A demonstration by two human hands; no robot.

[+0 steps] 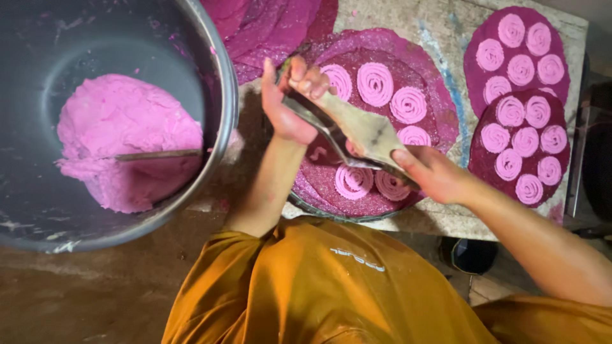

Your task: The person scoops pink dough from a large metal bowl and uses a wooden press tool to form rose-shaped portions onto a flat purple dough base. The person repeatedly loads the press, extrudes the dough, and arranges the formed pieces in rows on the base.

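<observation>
My left hand (pixel 288 105) and my right hand (pixel 433 175) both grip a flat, folded metal dough tool (pixel 357 130), the left at its upper end, the right at its lower end. The tool hangs tilted over a round magenta mat (pixel 433 95) that bears several pink dough spirals (pixel 375 83). The mat lies on a round tray whose rim (pixel 319 213) shows at the near side. To the left stands a large metal bowl (pixel 220 83) with a lump of pink dough (pixel 121 134); a thin metal utensil (pixel 159 154) is stuck in the dough.
Two more round magenta mats (pixel 475 60) (pixel 567 165) with several pink spirals lie at the right on a worn table (pixel 440 28). Bare magenta mats (pixel 274 28) are stacked at the top. My orange garment (pixel 319 286) fills the bottom. The floor (pixel 76 299) is brown.
</observation>
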